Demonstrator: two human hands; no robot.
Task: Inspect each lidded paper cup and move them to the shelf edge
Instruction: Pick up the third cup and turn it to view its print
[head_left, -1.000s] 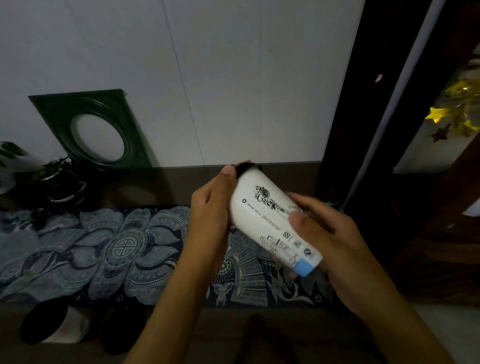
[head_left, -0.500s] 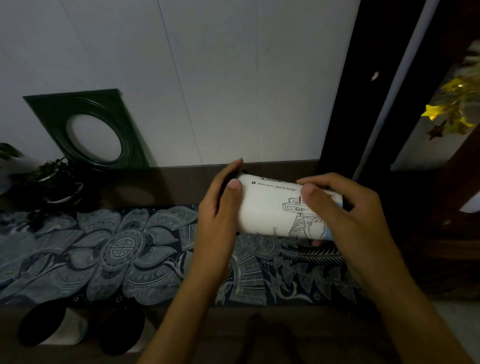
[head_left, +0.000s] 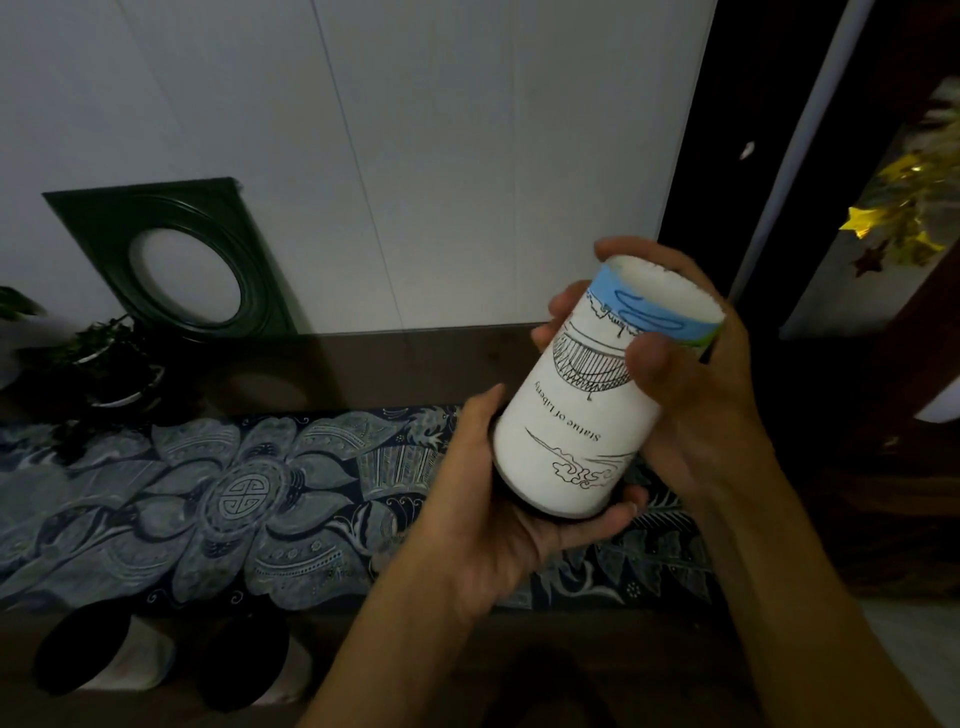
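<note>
From the head view, the person holds one paper cup (head_left: 597, 410) up in the air with both hands. The left hand (head_left: 498, 519) is under the wide end, and its fingers (head_left: 608, 514) curl round that end, where the dark lid (head_left: 524, 506) just peeks out. The right hand (head_left: 691, 374) grips the narrow end, thumb pressed on the drawing.

A moment ago the cup lay flat across the hands. Now it is tipped over, bottom end up and lid end down, and the words on it read upside down. So I think the checking is going on: the person is turning the cup to look at all its sides. It has not gone to the shelf edge yet.

Below the fingers lies a blue flower cloth (head_left: 249, 493) on the shelf (head_left: 415, 364). Well off to the left of the fingers, two more cups (head_left: 119, 649) lie near the front. Behind them, a green frame (head_left: 171, 260) leans on the wall.
</note>
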